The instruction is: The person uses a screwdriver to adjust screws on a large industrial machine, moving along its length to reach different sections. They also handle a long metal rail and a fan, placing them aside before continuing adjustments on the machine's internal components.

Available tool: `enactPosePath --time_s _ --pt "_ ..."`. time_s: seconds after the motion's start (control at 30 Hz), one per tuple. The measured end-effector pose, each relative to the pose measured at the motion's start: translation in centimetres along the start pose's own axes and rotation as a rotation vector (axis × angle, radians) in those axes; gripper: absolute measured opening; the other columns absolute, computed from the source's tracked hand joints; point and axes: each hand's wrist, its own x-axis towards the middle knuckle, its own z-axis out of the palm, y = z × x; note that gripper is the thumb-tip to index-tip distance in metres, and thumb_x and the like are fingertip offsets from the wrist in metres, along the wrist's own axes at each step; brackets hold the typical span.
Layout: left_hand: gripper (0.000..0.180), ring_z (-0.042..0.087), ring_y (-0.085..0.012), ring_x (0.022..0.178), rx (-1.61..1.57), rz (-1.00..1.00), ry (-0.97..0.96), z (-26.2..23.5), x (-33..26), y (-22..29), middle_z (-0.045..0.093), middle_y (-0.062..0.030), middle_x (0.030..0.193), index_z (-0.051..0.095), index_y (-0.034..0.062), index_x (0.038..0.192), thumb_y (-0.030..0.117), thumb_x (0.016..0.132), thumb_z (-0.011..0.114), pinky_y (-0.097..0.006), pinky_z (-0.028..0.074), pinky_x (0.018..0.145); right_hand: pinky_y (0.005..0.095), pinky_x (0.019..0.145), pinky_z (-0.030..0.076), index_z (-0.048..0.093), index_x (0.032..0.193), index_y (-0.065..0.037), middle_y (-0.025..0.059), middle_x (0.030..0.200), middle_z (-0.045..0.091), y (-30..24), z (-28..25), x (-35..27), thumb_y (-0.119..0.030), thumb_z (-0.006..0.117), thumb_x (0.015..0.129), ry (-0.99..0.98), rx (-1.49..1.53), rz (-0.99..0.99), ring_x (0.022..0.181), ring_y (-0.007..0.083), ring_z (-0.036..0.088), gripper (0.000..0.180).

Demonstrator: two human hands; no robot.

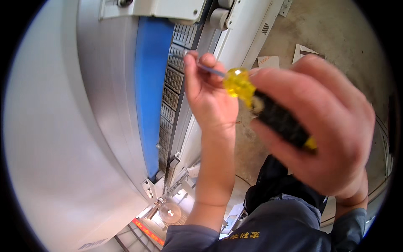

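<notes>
My right hand [323, 113] is wrapped round the handle of a screwdriver [239, 86], which is clear yellow with a black grip. Its thin metal shaft [212, 70] points left and runs in among the curled fingers of my left hand [210, 92]. That hand is closed round the shaft near its tip, beside a row of metal slotted blocks [171, 98]. A small shiny bit shows at the left fingertips, too small to name, and the screwdriver's tip is hidden. Along the blocks runs a long blue strip [153, 92] on the machine.
A large pale metal panel [54, 126] fills the left side. White brackets with rollers [219, 19] stand at the top. Below, a round metal part [171, 213] sits by the machine's end. Flat pieces [268, 62] lie on the concrete floor [336, 29] at right.
</notes>
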Motion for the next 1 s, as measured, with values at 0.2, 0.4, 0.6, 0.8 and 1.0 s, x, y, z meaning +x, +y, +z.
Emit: enactPosePath --time_s 0.2,0.4,0.6,0.8,1.0 --pt "0.022 0.051 -0.0123 0.056 -0.113 -0.127 -0.173 -1.4 -0.1 2.6 0.055 -0.0044 0.076 0.053 0.006 0.118 0.024 0.108 0.045 -0.027 0.046 0.048 0.0254 0.041 0.039 0.068 0.114 -0.008 0.0009 0.073 0.046 -3.2 -0.1 2.5 -0.015 0.068 0.075 0.033 0.075 -0.031 0.056 0.0108 0.05 0.039" --pt "0.024 0.047 -0.0128 0.046 -0.123 -0.118 -0.139 -0.6 -2.1 5.5 0.054 -0.0057 0.07 0.049 -0.002 0.118 0.016 0.108 0.037 -0.026 0.042 0.039 0.0228 0.037 0.031 0.071 0.1 -0.013 -0.0016 0.065 0.04 -6.5 2.9 1.8 -0.015 0.067 0.072 0.117 0.245 -0.035 0.052 0.0097 0.044 0.028" --pt "0.027 0.045 -0.0122 0.044 -0.131 -0.153 -0.111 -0.6 -2.4 5.7 0.052 -0.0049 0.068 0.048 -0.002 0.123 0.017 0.109 0.037 -0.026 0.041 0.038 0.0234 0.038 0.029 0.071 0.09 -0.011 -0.0015 0.063 0.04 -6.6 1.3 2.6 -0.016 0.068 0.072 0.064 0.234 0.01 0.051 0.0101 0.043 0.018" --pt "0.025 0.047 -0.0122 0.05 -0.026 -0.187 -0.141 -3.2 2.4 4.4 0.052 -0.0041 0.07 0.052 0.0024 0.12 0.021 0.109 0.041 -0.026 0.042 0.041 0.0271 0.042 0.04 0.068 0.103 -0.012 0.0005 0.072 0.046 -2.5 4.6 3.3 -0.018 0.066 0.076 -0.02 0.233 0.006 0.056 0.0135 0.05 0.028" --pt "0.017 0.056 -0.0101 0.066 0.055 -0.122 -0.033 0.2 0.5 1.7 0.061 -0.0013 0.083 0.057 0.0129 0.111 0.028 0.106 0.05 -0.024 0.049 0.059 0.0313 0.05 0.047 0.07 0.108 -0.013 0.0049 0.075 0.05 1.6 -1.5 4.4 -0.008 0.071 0.07 -0.002 0.234 0.179 0.059 0.019 0.056 0.038"
